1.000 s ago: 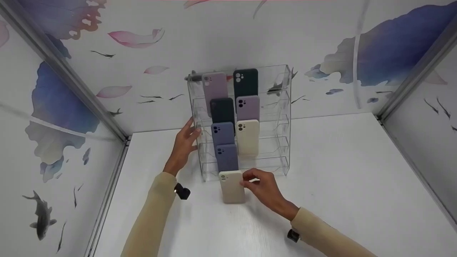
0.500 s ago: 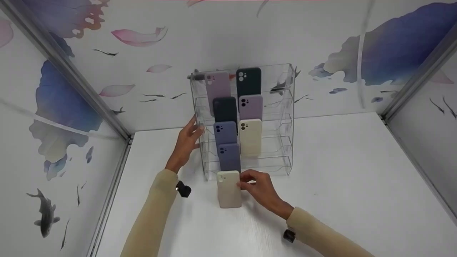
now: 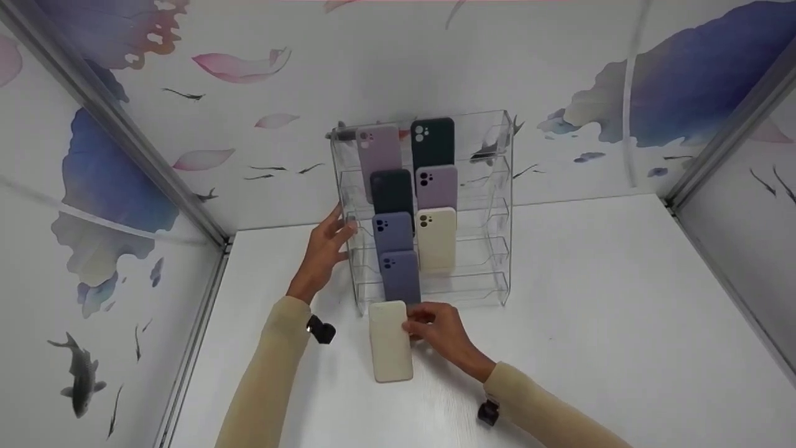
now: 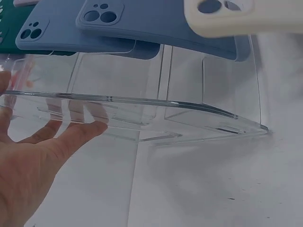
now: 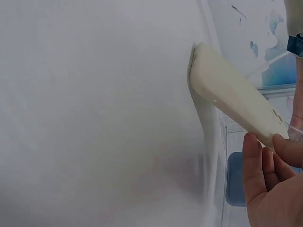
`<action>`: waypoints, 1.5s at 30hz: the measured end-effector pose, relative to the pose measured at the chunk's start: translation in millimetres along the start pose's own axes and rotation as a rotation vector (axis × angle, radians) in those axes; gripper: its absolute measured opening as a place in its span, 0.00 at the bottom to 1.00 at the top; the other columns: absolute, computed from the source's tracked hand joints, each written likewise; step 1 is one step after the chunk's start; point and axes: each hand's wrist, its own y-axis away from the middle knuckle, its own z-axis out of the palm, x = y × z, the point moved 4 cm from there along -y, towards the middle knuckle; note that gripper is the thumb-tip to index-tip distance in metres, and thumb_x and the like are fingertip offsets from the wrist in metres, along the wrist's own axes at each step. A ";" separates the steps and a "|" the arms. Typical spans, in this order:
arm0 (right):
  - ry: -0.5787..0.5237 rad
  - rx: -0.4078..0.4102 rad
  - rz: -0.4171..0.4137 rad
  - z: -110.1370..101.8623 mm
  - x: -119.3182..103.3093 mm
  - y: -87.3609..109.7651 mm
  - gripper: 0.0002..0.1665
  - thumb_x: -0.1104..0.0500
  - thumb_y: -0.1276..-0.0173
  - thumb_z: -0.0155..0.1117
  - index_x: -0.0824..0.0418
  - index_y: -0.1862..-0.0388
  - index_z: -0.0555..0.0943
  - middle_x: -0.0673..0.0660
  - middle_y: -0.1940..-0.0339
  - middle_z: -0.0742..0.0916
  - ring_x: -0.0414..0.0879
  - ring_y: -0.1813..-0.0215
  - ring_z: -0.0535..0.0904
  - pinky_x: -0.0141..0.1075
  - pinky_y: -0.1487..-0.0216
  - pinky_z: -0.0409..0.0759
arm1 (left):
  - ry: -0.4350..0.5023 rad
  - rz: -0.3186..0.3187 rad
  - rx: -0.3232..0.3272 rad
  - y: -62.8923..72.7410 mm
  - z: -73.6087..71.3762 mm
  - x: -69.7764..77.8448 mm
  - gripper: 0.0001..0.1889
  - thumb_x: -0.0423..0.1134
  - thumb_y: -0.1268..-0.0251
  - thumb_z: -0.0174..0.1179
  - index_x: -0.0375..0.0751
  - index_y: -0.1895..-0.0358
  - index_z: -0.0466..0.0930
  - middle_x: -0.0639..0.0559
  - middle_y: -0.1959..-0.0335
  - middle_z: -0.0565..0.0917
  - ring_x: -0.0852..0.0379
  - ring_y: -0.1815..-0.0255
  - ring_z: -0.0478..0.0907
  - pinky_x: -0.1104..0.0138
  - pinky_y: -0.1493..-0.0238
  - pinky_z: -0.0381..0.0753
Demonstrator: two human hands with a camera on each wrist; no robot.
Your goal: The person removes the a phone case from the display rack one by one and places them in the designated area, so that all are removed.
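Observation:
My right hand [image 3: 438, 330] pinches a cream phone case [image 3: 391, 342] by its right edge, just in front of a clear acrylic rack [image 3: 463, 283]. In the right wrist view that case [image 5: 232, 92] slants up to the left from my thumb [image 5: 286, 149] and fingertips. At the rack's left side, my left hand [image 3: 323, 249] holds the side panel [image 4: 156, 101], thumb at the front edge and fingers along the outside. Two slate-blue cases [image 3: 401, 277] stand low in the rack's left column. Beside them sits another cream case [image 3: 436, 239].
Higher up the rack are dark green cases [image 3: 433, 140] and light purple cases [image 3: 379, 149]. It stands on a white table [image 3: 591, 311] against a printed wall [image 3: 373, 56]. Metal-framed side panels [image 3: 112, 124] close in both sides.
My right hand has brought the cream case left and toward me, away from the rack's front, and its camera cutouts now barely show. The left hand stays at the rack's side.

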 end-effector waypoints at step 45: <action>0.182 0.056 0.040 36.9 10.7 -8.9 0.07 0.72 0.33 0.72 0.74 0.57 0.90 0.56 0.71 0.91 0.43 0.74 0.87 0.34 0.69 0.86 | 0.044 -0.022 0.006 1.0 1.0 0.5 0.43 0.54 0.15 0.62 0.54 0.08 0.50 0.39 0.12 0.61 0.41 0.14 0.63 0.36 0.24 0.72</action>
